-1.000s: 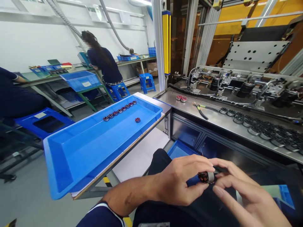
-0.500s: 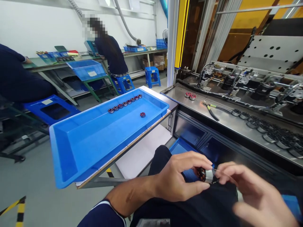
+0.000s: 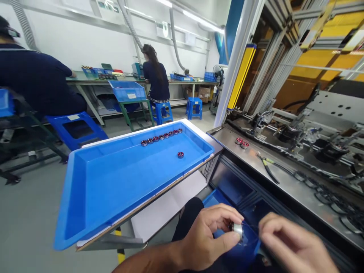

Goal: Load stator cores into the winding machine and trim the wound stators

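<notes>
My left hand (image 3: 209, 235) is closed around a small round motor part (image 3: 237, 229), pinching it between thumb and fingers low in the view, over my lap. My right hand (image 3: 290, 246) sits just to its right with fingers curled, pinching what looks like a thin wire coming off the part. A large blue tray (image 3: 113, 182) lies ahead on the left, holding a row of several small red-and-silver motor parts (image 3: 161, 137) along its far side and one single part (image 3: 180, 154) apart from them.
A steel machine bench (image 3: 284, 182) runs along the right with pliers (image 3: 267, 168), two red parts (image 3: 241, 143) and several dark rotors. Two other people in dark blue sit at the left and at a far bench. Blue stools and bins stand behind the tray.
The view has tilted up and swung left, so my hands sit lower in frame. My hands stay together on the part, which has turned so its silver side shows.
</notes>
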A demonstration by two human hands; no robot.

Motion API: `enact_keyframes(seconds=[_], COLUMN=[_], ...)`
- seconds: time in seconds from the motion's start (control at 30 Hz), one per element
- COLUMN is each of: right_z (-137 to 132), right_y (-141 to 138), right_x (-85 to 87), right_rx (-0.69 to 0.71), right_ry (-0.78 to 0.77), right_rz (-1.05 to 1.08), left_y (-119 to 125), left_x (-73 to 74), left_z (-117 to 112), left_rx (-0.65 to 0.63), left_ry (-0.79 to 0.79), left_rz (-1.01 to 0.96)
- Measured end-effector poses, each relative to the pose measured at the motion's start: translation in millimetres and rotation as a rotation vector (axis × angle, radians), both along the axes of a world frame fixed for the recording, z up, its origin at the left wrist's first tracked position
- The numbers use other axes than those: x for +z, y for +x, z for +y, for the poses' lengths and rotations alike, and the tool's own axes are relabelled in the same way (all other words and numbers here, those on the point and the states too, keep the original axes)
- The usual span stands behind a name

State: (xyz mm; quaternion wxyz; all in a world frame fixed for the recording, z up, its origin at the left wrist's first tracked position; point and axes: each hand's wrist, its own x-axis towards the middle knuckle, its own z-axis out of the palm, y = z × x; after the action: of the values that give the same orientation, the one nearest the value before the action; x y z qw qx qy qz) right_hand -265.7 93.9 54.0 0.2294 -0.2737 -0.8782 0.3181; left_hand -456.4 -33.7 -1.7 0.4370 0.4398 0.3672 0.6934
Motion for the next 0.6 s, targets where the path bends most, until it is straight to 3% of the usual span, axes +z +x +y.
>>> enact_keyframes(seconds=[0.03,0.1,0.17,0.23,0.3,0.43,0.6], right_z=[24,79,129,164,181,192,202], right_y=[-3,-10,-21,-30,-36,-33,-20], right_x=[5.8,15.6,16.4,6.4,-8.9,-30.9,-28.9], right_rx=[-0.080,-0.395,-0.436,-0.414,-0.408,-0.442,-0.418], right_ry=[0.107,0.349,0.358,0.341,0.331,0.322,0.297], right_rz=[-0.007,-0.098,-0.203,-0.300,-0.371,-0.428,-0.349], left_y=[-2,-8,-14,-20,-24,-27,-14], left_x=[-0.7,0.3,3.8,8.3,12.0,15.6,24.3], left_z=[2,4,4,2,0,-3,-2], left_rx=[0.012,0.034,0.059,0.095,0.139,0.211,0.188], left_ry=[-0.008,-0.015,-0.022,-0.024,-0.013,-0.030,-0.150], left_rz=[-0.051,-0.132,-0.163,-0.157,-0.137,-0.124,-0.214])
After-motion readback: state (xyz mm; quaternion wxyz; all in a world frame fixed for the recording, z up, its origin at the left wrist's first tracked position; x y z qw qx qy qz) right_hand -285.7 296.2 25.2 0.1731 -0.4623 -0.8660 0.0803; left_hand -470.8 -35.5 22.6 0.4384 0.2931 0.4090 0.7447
